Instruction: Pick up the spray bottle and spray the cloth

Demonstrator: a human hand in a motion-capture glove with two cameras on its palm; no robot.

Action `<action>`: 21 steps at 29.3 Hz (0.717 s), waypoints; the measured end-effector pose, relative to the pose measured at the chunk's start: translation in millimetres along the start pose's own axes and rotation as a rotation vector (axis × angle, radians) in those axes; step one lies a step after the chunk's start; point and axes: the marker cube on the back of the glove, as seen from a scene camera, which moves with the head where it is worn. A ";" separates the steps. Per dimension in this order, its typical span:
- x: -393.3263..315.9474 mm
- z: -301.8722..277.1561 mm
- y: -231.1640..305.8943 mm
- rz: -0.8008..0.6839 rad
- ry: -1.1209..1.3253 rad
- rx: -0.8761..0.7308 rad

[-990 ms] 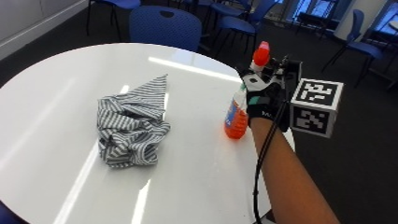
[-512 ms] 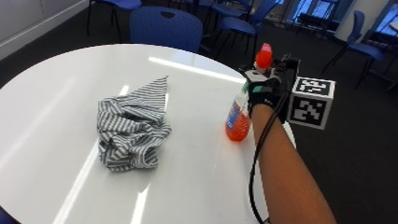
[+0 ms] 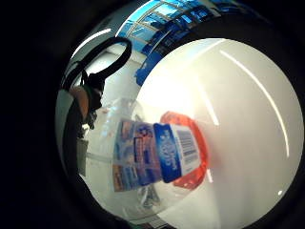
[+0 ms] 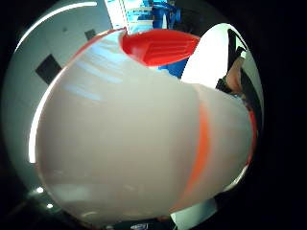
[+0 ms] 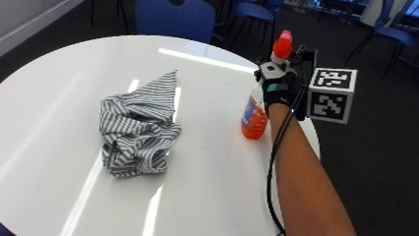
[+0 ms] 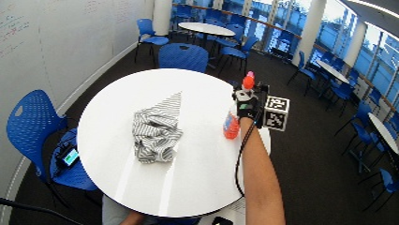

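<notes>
Outside view showed the gloved right hand (image 5: 278, 91) closed around the spray bottle (image 5: 256, 114) standing on the white table (image 5: 59, 93), the striped cloth (image 5: 137, 128) well apart

We're in a meeting room or classroom. Round white tables (image 6: 187, 187) stand among blue chairs (image 6: 31, 122), a whiteboard (image 6: 56, 33) lines one wall, and tall windows (image 6: 374, 51) run along the other.

Cloth (image 5: 138, 129) grey-white striped; spray bottle (image 5: 254, 116) orange, red cap; table (image 5: 59, 93) white; hand (image 5: 280, 89) black-gloved.
</notes>
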 end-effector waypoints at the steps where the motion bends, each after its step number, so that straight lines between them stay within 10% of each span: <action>1: -4.6 -1.1 -0.2 -0.022 0.008 0.008; 21: -21.6 -5.6 1.1 -0.120 0.026 0.069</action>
